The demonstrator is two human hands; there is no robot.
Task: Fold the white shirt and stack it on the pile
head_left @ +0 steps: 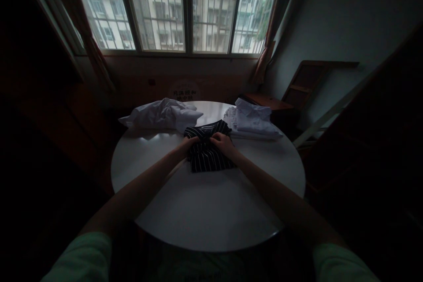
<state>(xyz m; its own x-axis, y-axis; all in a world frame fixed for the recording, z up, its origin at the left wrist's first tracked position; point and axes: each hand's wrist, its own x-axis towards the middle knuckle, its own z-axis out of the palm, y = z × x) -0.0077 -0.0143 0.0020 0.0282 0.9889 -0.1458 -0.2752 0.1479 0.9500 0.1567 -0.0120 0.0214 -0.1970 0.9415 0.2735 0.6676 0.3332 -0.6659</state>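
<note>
Your dark striped cloth (211, 163) lies bunched just toward 12 o'clock from the middle of the round white desk (205, 216), and both your hands are on it. Your left hand (191, 142) holds its 9 o'clock side and your right hand (224, 144) its 3 o'clock side, the fingers of each seeming to pinch the fabric, though the tips are partly lost in the dark folds and dim light. That poor light is the first risk: with black on shadow, you could catch two layers where you mean one, and a crease would set in crooked. If one hand pulls harder than the other, the stripes would skew and the near edge, toward 6 o'clock, could slip out of line, since the glossy top looks likely to give little grip. Mind the crumpled white cloth (161, 116) at 11 o'clock and the folded white stack (253, 121) at 1 o'clock: both sit close to your work, and I can't tell whether either touches it. A wide sweep could drag the stack askew, while the crumpled piece, seeming to overhang the rim toward 10 o'clock, might slide off if nudged.
</note>
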